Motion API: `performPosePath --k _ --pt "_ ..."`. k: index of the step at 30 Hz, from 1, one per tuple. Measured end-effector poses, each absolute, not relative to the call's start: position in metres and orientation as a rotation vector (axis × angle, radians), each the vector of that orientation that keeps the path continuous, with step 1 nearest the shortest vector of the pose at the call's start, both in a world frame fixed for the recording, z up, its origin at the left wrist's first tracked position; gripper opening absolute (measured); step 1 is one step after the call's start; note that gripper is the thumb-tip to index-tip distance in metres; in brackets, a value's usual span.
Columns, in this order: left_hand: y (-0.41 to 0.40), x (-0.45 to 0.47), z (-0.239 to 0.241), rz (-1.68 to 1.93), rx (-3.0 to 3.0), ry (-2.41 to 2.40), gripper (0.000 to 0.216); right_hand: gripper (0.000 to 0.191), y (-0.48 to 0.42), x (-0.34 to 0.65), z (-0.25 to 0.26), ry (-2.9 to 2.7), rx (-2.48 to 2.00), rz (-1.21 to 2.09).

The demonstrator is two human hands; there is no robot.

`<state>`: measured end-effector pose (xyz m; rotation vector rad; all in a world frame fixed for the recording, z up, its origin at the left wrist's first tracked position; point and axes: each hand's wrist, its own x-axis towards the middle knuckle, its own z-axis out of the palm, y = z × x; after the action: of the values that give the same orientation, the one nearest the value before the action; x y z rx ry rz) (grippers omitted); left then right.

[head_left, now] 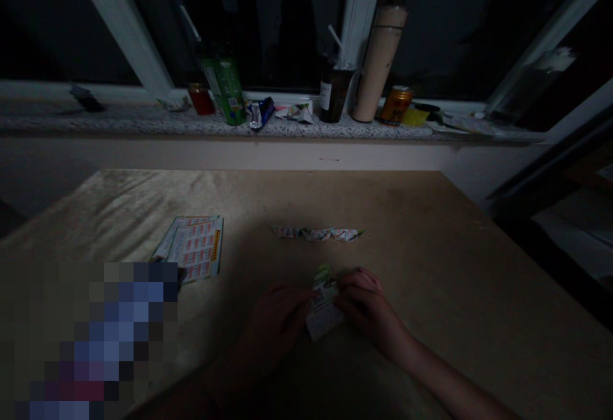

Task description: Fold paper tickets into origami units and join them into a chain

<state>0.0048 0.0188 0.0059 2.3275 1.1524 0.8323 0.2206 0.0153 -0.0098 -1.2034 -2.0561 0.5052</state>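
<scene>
Dim light. Pale tan table [421, 247], set below a window.

At the near middle, between both hands: small white printed paper piece [327, 322], green at its far end. Whether resting on the table or raised a little, cannot tell.

Left hand [280, 315]: in deep shadow; looks nearly closed, pinches the left edge of the paper piece. Far fingers too dark to make out. Right hand [368, 302]: curls in, thumb and fingers drawn together on the right edge.

Just beyond: long, narrow, multicoloured printed paper strip [318, 235]. Lies crosswise, apart from both hands. Farther left: flat, overlapping cards [198, 251] with red-and-white printed grids. Near left corner blurred into blocks; cannot tell.

Far side, on a speckled grey stone sill [287, 129], left to right: short red jar [201, 101], tall green container [230, 91], crumpled blue-and-silver wrapper [261, 113], dark cup [334, 97] with white straw, tall beige cylindrical flask [380, 66], orange metal can [396, 105].
</scene>
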Motion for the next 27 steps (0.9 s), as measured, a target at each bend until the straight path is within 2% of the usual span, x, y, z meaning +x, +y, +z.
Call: performPosePath --k 8,15,20,24,27 --pt "0.019 0.007 0.003 0.585 2.568 1.214 0.022 0.016 0.014 0.219 -0.014 -2.143 -1.296 0.375" --pt "0.013 0.009 0.0 0.362 2.794 0.981 0.049 0.015 0.015 0.219 -0.024 -2.197 -1.313 0.26" --pt "0.011 0.008 0.002 0.288 2.732 0.938 0.053 0.006 0.013 0.218 -0.021 -2.18 -1.367 0.249" --pt "0.011 0.005 0.003 0.315 2.682 0.899 0.064 0.023 0.013 0.222 -0.01 -2.26 -1.258 0.301" --pt "0.012 0.006 0.002 0.318 2.656 0.929 0.061 0.035 0.013 0.228 0.001 -2.39 -1.125 0.314"
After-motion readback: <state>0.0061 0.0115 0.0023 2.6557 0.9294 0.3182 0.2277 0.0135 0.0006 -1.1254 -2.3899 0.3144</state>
